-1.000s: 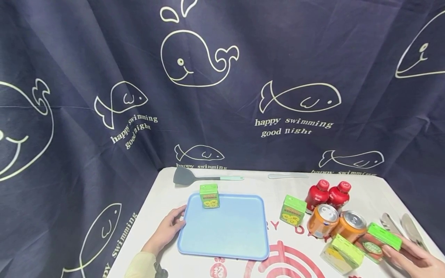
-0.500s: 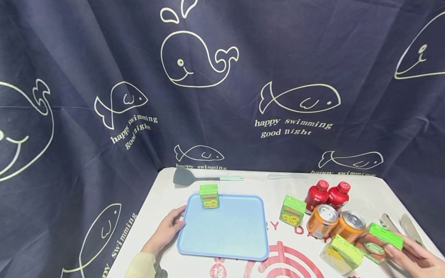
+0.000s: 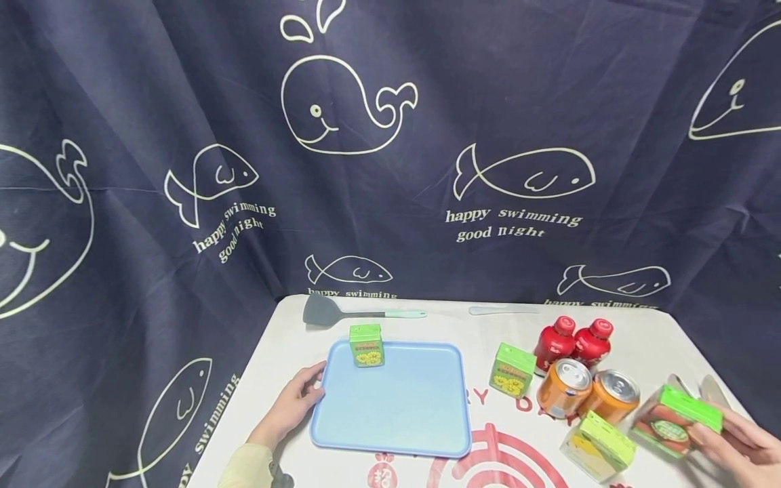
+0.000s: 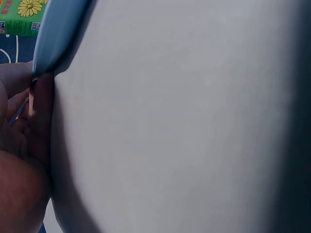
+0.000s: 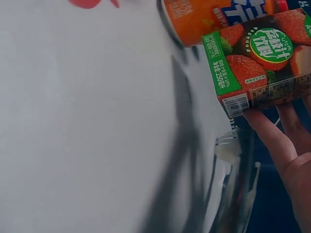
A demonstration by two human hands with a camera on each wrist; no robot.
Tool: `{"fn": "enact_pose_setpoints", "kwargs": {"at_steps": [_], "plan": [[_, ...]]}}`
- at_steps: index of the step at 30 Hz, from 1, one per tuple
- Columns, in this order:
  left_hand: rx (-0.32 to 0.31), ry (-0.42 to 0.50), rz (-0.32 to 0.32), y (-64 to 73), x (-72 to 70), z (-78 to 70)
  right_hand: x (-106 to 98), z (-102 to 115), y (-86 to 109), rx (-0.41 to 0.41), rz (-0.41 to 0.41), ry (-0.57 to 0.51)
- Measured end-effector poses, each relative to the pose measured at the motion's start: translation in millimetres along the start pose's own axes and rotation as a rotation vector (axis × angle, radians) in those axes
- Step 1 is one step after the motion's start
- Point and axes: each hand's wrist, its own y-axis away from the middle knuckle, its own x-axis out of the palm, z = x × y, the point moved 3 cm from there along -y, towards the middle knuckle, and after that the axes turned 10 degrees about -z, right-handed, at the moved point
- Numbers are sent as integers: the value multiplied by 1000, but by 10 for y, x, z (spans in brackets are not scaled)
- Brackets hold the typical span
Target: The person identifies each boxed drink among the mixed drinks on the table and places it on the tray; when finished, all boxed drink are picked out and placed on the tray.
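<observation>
My left hand (image 3: 295,401) grips the left rim of a light-blue tray (image 3: 396,417); the left wrist view shows the tray edge (image 4: 60,36) between thumb and fingers. A green juice box (image 3: 368,352) with yellow flowers stands near the tray's back left corner. At the right, my right hand (image 3: 735,440) holds a litchi juice box (image 3: 668,427), green-topped with red fruit on its front. The right wrist view shows the litchi box (image 5: 269,60) tilted, with fingertips against one side. Beside it are a yellow-green juice box (image 3: 598,449) and two orange cans (image 3: 565,390).
Two red bottles (image 3: 555,342) stand behind the cans, with another flowered green juice box (image 3: 512,371) to their left. A spatula (image 3: 323,310) and a pale knife-like utensil (image 3: 503,310) lie along the back. Metal cutlery (image 3: 710,388) lies at the right edge.
My right hand has moved the litchi juice box to the right, away from the orange cans and the yellow-green box. The left hand and the tray have stayed put.
</observation>
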Motion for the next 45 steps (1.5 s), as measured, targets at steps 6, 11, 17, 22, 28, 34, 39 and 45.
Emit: {"fn": "enact_pose_setpoints", "kwargs": {"at_steps": [6,11,17,22,28,34,39,45], "plan": [[4,-10,-7,-11,-5,-4,29,148,-44,-20,24,-172],[0,-6,-1,-10,-1,-8,25,228,-86,-64,22,-203],[1,-2,-5,-1,-5,-22,25,330,-170,-165,127,-232],[-4,-8,-5,2,-2,-31,30,428,-217,-176,135,-134],[-12,-15,-3,7,0,-33,104,533,-218,-178,112,-168],[-19,-19,2,14,2,-33,172,641,-240,-202,68,-198],[-20,-17,-2,16,-3,-34,208,697,-266,-209,83,-188],[-13,-19,-1,7,-1,-21,243,780,-295,-234,124,-235]]}}
